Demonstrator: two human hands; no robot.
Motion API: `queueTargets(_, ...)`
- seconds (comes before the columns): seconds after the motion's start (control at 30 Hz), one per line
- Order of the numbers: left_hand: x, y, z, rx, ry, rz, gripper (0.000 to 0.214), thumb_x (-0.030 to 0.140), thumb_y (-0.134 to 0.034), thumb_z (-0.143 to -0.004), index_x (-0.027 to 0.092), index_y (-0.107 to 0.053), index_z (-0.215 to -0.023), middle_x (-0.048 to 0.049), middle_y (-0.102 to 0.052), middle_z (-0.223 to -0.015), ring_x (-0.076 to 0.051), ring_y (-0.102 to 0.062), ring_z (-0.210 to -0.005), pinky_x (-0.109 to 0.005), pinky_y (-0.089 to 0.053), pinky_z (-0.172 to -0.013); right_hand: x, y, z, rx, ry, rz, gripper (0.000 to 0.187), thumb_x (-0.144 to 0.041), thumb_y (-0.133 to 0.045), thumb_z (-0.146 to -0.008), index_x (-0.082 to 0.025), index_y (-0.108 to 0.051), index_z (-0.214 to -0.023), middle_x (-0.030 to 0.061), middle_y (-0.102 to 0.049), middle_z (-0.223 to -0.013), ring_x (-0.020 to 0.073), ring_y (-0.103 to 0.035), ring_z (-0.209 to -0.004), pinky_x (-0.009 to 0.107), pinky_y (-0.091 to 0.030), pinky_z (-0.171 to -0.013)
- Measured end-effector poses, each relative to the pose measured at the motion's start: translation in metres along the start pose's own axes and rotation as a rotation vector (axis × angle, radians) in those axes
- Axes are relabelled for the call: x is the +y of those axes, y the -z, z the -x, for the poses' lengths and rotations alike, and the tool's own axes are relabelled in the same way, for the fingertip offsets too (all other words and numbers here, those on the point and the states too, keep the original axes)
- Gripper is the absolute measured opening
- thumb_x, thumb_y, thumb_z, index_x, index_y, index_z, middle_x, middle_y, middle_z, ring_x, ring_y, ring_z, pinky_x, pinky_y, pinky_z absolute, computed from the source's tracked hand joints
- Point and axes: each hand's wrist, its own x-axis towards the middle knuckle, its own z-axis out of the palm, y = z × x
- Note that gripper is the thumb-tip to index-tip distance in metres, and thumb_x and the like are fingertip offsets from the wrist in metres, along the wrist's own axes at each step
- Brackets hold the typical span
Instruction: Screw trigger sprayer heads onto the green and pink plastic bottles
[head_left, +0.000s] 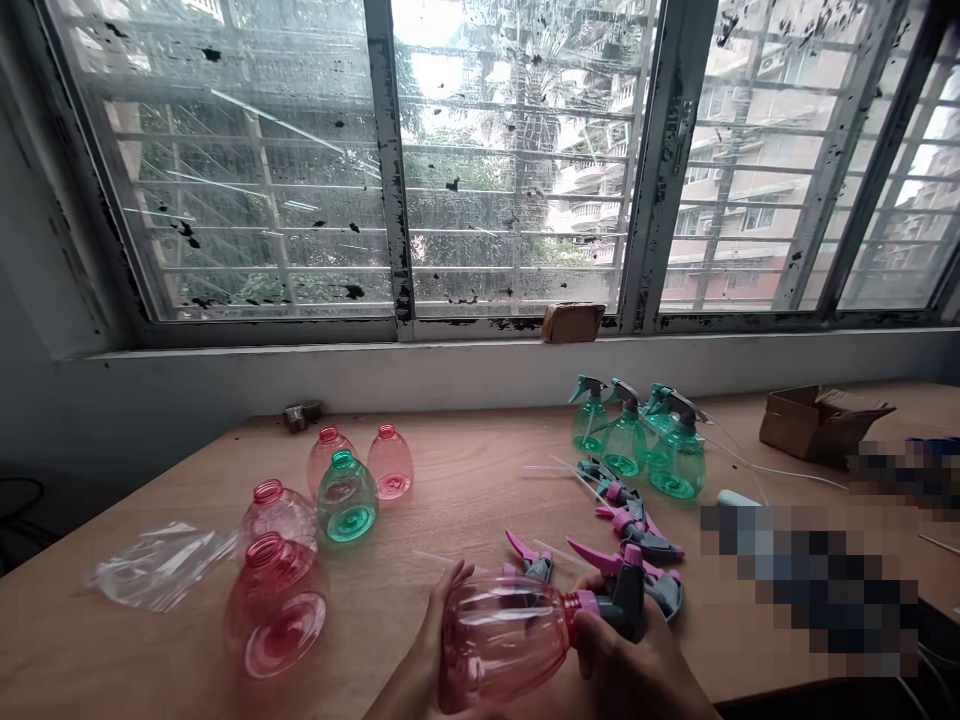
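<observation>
A clear pink spray bottle [499, 635] lies on its side near the table's front edge. My left hand [435, 630] wraps round its body. My right hand [622, 655] is closed on the grey-and-pink trigger head [622, 595] at the bottle's neck. Loose trigger heads [637, 530] with pink levers and thin white tubes lie just behind my hands.
Headless pink bottles [277, 610] and one green bottle [346, 497] stand at the left. Several green bottles with heads [645, 445] stand at the back right. A crumpled plastic bag [161, 565] lies far left, an open cardboard box [817, 420] far right, and a window behind the wooden table [465, 480].
</observation>
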Motion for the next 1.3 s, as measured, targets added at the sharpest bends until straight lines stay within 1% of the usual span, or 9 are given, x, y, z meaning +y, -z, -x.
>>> queueTargets(0.1, -0.005, 0.002, 0.0, -0.006, -0.05, -0.015, 0.11, 0.057, -0.085, -0.076, 0.035, -0.015, -0.158, -0.011, -0.026, -0.169, -0.036, -0.027, -0.155, -0.049, -0.021, -0.127, 0.0, 0.0, 0.0, -0.022, -0.006, 0.007, 0.048, -0.057, -0.088, -0.077, -0.015, -0.068, -0.089, 0.0011, -0.066, -0.055, 0.0162, -0.057, -0.047, 0.024, -0.044, -0.047)
queueTargets(0.23, -0.009, 0.005, -0.004, 0.04, -0.02, -0.024, 0.083, 0.074, -0.053, -0.09, 0.029, -0.025, -0.154, -0.0167, -0.032, -0.167, -0.037, -0.031, -0.153, -0.055, -0.02, -0.126, 0.0, 0.0, 0.0, -0.058, 0.007, 0.001, 0.046, -0.057, -0.086, -0.079, -0.015, -0.07, -0.083, 0.0009, -0.065, -0.058, 0.015, -0.056, -0.048, 0.023, -0.044, -0.047)
queueTargets(0.3, -0.009, 0.003, -0.004, 0.049, -0.013, -0.056, 0.082, 0.07, -0.057, -0.091, 0.031, -0.023, -0.154, -0.016, -0.031, -0.167, -0.037, -0.031, -0.153, -0.056, -0.021, -0.125, 0.001, 0.001, 0.0, -0.057, 0.003, 0.006, 0.046, -0.057, -0.086, -0.079, -0.014, -0.07, -0.085, 0.0007, -0.065, -0.058, 0.0148, -0.056, -0.048, 0.023, -0.044, -0.047)
queueTargets(0.43, -0.011, 0.001, -0.001, 0.032, -0.085, -0.094, 0.118, 0.063, -0.084, -0.072, 0.037, -0.007, -0.158, -0.014, -0.024, -0.168, -0.04, -0.034, -0.15, -0.054, -0.028, -0.122, 0.002, 0.001, 0.0, -0.035, -0.002, 0.02, 0.047, -0.057, -0.087, -0.078, -0.015, -0.069, -0.088, 0.0, -0.065, -0.055, 0.0154, -0.056, -0.046, 0.024, -0.043, -0.047)
queueTargets(0.53, -0.012, 0.003, 0.0, -0.006, -0.11, -0.054, 0.127, 0.068, -0.085, -0.066, 0.037, -0.004, -0.159, -0.0165, -0.022, -0.168, -0.043, -0.034, -0.15, -0.055, -0.029, -0.121, 0.002, 0.0, 0.001, -0.029, -0.004, 0.017, 0.047, -0.058, -0.087, -0.077, -0.016, -0.068, -0.087, -0.0001, -0.066, -0.054, 0.0157, -0.056, -0.046, 0.023, -0.042, -0.046)
queueTargets(0.73, -0.009, 0.007, -0.005, 0.039, 0.015, -0.051, 0.081, 0.074, -0.049, -0.092, 0.029, -0.023, -0.155, -0.0181, -0.029, -0.167, -0.04, -0.029, -0.153, -0.059, -0.02, -0.124, -0.002, -0.001, 0.002, -0.01, -0.028, 0.026, 0.05, -0.06, -0.087, -0.076, -0.015, -0.069, -0.086, -0.0002, -0.064, -0.056, 0.0153, -0.055, -0.047, 0.025, -0.045, -0.048)
queueTargets(0.97, -0.015, 0.004, -0.001, -0.011, -0.077, -0.064, 0.113, 0.061, -0.082, -0.075, 0.035, -0.01, -0.158, -0.012, -0.025, -0.169, -0.037, -0.028, -0.154, -0.05, -0.022, -0.126, 0.004, 0.001, 0.0, 0.015, 0.002, 0.026, 0.049, -0.06, -0.084, -0.079, -0.015, -0.065, -0.091, 0.0, -0.063, -0.054, 0.0164, -0.054, -0.044, 0.025, -0.043, -0.044)
queueTargets(1.2, -0.009, 0.006, -0.004, 0.03, -0.006, -0.028, 0.079, 0.07, -0.053, -0.092, 0.029, -0.026, -0.154, -0.0149, -0.034, -0.166, -0.036, -0.028, -0.155, -0.054, -0.016, -0.127, 0.007, 0.002, 0.0, 0.008, 0.013, 0.035, 0.047, -0.057, -0.084, -0.08, -0.014, -0.068, -0.088, 0.001, -0.064, -0.056, 0.0154, -0.054, -0.044, 0.024, -0.042, -0.044)
queueTargets(1.3, -0.009, 0.005, -0.003, 0.024, -0.011, 0.003, 0.084, 0.063, -0.065, -0.089, 0.031, -0.023, -0.156, -0.0128, -0.031, -0.167, -0.035, -0.028, -0.155, -0.052, -0.02, -0.127, 0.005, 0.002, 0.0, -0.002, 0.015, 0.015, 0.047, -0.057, -0.084, -0.08, -0.015, -0.067, -0.089, 0.0005, -0.064, -0.054, 0.0154, -0.055, -0.045, 0.023, -0.043, -0.045)
